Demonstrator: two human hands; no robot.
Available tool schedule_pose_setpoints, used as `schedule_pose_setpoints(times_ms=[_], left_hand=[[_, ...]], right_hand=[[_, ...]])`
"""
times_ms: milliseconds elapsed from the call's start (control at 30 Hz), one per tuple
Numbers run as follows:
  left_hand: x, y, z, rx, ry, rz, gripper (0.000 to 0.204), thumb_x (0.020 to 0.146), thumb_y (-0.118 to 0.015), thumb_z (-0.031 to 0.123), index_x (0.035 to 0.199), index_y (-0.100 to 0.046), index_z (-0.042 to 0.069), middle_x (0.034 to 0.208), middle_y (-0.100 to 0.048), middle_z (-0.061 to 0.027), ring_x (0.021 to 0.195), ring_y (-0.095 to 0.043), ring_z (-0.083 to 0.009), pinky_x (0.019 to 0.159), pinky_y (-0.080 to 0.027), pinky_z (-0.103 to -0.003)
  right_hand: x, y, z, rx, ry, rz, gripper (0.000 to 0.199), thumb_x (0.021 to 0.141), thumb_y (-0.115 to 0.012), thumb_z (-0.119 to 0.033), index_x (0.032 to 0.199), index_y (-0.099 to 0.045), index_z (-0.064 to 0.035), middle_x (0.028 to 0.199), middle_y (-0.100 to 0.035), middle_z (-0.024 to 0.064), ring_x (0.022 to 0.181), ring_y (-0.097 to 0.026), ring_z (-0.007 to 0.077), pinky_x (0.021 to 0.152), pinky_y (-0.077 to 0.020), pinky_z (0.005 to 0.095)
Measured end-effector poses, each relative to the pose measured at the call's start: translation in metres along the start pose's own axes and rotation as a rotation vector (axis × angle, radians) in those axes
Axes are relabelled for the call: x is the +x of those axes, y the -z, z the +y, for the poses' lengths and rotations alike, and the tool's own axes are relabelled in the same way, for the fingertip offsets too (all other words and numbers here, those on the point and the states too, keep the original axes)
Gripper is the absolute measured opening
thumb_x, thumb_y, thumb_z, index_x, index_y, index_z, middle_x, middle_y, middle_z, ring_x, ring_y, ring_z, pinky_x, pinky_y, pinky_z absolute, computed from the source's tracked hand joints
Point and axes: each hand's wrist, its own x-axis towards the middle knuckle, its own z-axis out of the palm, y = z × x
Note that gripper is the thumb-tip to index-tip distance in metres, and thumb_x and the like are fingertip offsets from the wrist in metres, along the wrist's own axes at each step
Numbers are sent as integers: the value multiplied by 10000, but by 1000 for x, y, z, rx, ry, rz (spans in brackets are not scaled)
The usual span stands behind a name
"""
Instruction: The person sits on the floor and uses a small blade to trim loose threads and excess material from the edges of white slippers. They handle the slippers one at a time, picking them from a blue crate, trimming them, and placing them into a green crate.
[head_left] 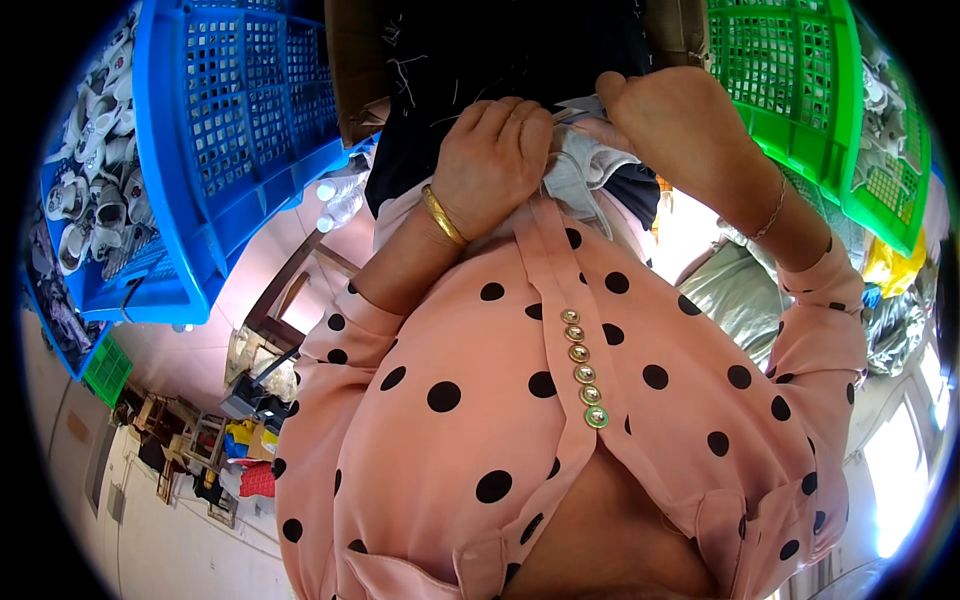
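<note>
My left hand, with a gold bangle at the wrist, is closed over the edge of a white and grey shoe upper at my waist. My right hand is closed at the other side of the same upper, its thumb and fingers bent near the top edge. The fingertips of both hands are partly hidden. Beneath and beyond them, a black cloth with loose white thread ends covers my lap.
A blue plastic crate stands at the left, beside a heap of grey and white shoe uppers. At the right is a green crate, with more uppers beyond it. Clear plastic bottles and cardboard sit near the blue crate.
</note>
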Motion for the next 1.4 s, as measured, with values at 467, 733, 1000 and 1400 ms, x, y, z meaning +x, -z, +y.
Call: schedule_pose_setpoints(times_ms=[467,733,1000,1400], left_hand=[[-24,-4,-2,-660,519,-98,267,929,-591,155,1120,-472,11,995,-687,-136,801,-686,-282,656,-544,-318],[-24,1,-2,-920,657,-172,305,899,-654,195,1111,-553,1,977,-676,-144,828,-681,-248,724,-527,-287],[-24,6,-1,-980,738,-202,286,897,-657,185,1101,-562,8,913,-678,-116,767,-665,-177,684,-517,-267],[-32,0,0,-936,729,-73,251,841,-711,155,1058,-638,51,908,-682,-75,793,-638,-159,686,-499,-257]], right_hand=[[9,9,1,55,61,-61,370,862,-620,-371,751,-618,-18,543,-562,112,556,-622,267,499,-471,325],[16,5,2,112,133,-18,278,805,-658,-301,707,-659,-41,605,-596,98,600,-634,260,540,-478,330],[20,-2,3,62,223,25,367,854,-618,-382,767,-551,-32,502,-494,94,499,-587,258,465,-440,323],[19,2,7,41,121,-57,398,878,-581,-441,794,-564,-52,521,-525,97,506,-595,273,464,-449,331]])
